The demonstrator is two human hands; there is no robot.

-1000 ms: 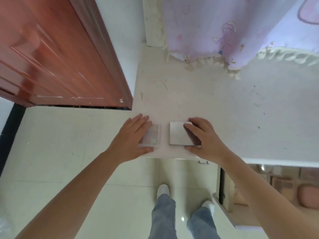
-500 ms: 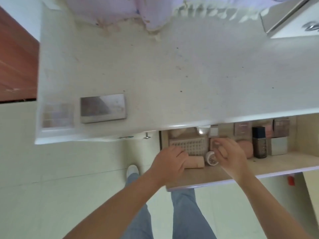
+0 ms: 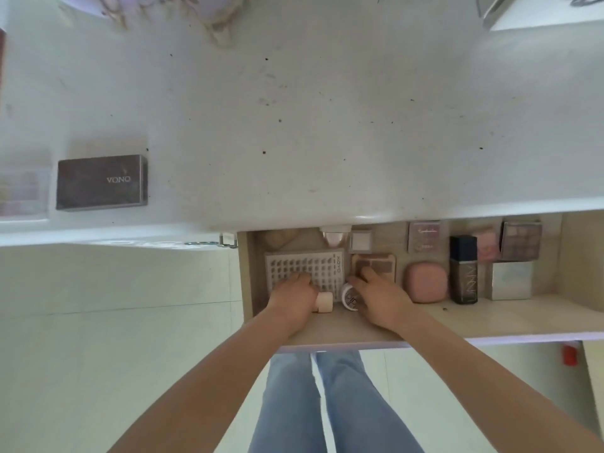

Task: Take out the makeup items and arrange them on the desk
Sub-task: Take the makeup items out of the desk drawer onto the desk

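The open drawer [image 3: 330, 331] under the white desk [image 3: 327, 125] holds several makeup items. My left hand [image 3: 292, 297] lies with curled fingers on a white grid-patterned box [image 3: 304, 264], partly covering a pale pink tube [image 3: 323, 302]. My right hand [image 3: 380, 297] has its fingers spread on a tan palette [image 3: 376, 263], the thumb beside a small white jar [image 3: 348, 297]. A brown VONO palette [image 3: 101, 183] and a translucent palette [image 3: 23, 191] lie on the desk's left end.
Further right in the drawer lie a pink compact [image 3: 426, 282], a dark foundation bottle [image 3: 463, 269], a silver box [image 3: 510, 279] and palettes [image 3: 424, 237] at the back. A curtain hem [image 3: 215, 31] hangs over the desk's far edge. My legs stand below the drawer.
Both hands have left the two palettes on the desk and moved right, down into the open drawer. They now rest on the grid box and the tan palette.
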